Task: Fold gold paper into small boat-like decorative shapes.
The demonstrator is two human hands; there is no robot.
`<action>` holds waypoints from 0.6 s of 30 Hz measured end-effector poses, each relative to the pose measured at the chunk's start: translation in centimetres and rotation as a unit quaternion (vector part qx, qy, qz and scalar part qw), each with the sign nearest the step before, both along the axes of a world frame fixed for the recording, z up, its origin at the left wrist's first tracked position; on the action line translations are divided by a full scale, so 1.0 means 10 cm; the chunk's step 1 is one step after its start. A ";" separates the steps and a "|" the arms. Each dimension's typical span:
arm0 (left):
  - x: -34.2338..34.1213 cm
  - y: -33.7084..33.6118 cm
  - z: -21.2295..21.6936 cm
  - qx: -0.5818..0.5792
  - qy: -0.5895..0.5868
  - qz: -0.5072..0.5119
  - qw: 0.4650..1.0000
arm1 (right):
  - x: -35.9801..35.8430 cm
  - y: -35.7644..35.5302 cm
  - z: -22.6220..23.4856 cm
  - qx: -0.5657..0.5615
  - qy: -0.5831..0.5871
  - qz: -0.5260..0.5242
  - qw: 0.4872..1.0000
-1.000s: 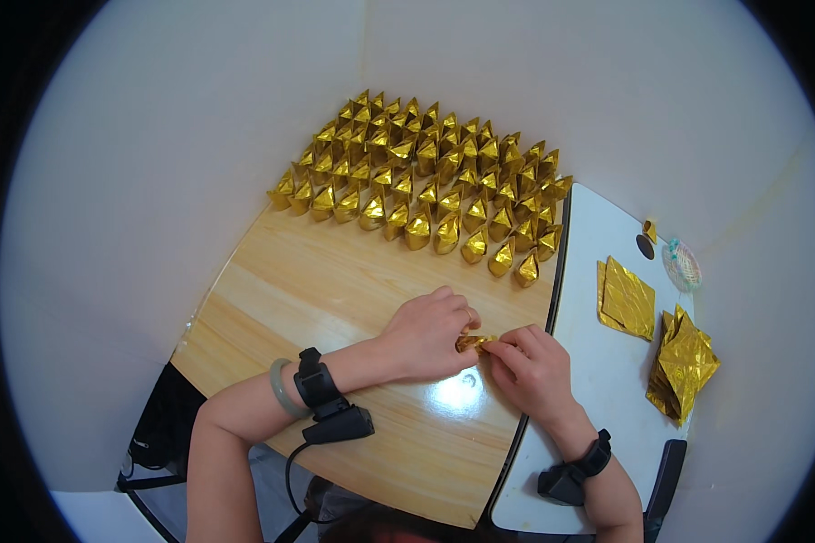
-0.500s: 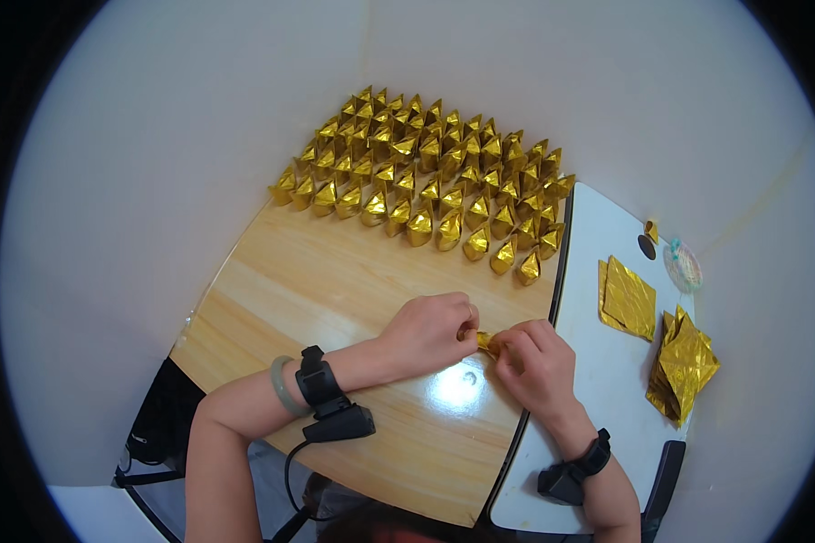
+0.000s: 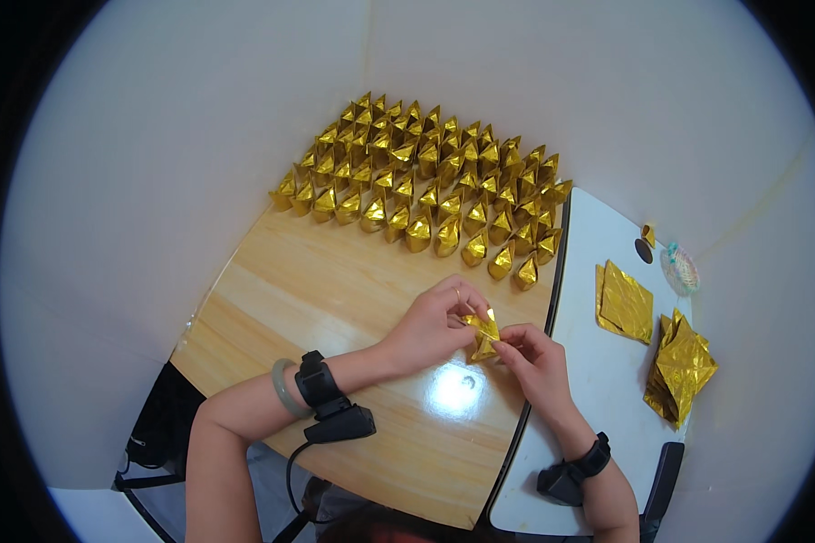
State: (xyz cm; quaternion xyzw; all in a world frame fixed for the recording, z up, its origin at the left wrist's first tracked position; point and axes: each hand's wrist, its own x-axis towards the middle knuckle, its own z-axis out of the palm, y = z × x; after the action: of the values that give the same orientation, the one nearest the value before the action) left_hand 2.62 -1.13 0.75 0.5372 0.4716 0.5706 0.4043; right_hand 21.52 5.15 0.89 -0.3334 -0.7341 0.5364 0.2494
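Between my two hands is a folded gold foil paper ingot (image 3: 485, 338), partly covered by fingers. My left hand (image 3: 435, 324) grips it from the left, with fingertips over its upper edge. On the other side my right hand (image 3: 536, 360) pinches its right edge between thumb and fingers. The piece is held just above the wooden table (image 3: 335, 285). Several rows of finished gold paper ingots (image 3: 417, 232) stand at the far side, points upward.
Right of the wooden top lies a white board (image 3: 581, 299). On it are flat gold foil sheets (image 3: 627, 303), a stack of folded gold pieces (image 3: 684, 366), a dark round disc (image 3: 644, 251) and a pale coiled item (image 3: 681, 269). White walls (image 3: 199, 109) enclose the table.
The gold paper has turned and opened out, showing more of its surface. My left fingers have lifted and spread over its top, while my right hand has shifted slightly.
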 end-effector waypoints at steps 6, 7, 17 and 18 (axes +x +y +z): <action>-0.06 0.02 0.07 -0.116 -0.099 -0.042 0.987 | 0.00 -0.02 0.01 -0.073 0.090 -0.017 0.993; -0.07 0.02 0.06 -0.129 -0.105 -0.046 0.985 | -0.01 -0.02 0.02 -0.073 0.090 -0.015 0.993; -0.03 0.03 -0.01 -0.098 -0.193 -0.049 0.975 | -0.01 -0.03 0.02 -0.027 0.065 0.002 0.998; -0.01 0.02 0.03 -0.092 -0.121 -0.049 0.987 | 0.02 -0.01 0.04 -0.022 0.048 -0.019 0.998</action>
State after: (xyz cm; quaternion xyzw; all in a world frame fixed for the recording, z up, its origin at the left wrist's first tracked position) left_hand 2.53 -0.97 1.01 0.4470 0.4424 0.5654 0.5336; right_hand 21.73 5.03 1.29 -0.3263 -0.7030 0.5628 0.2873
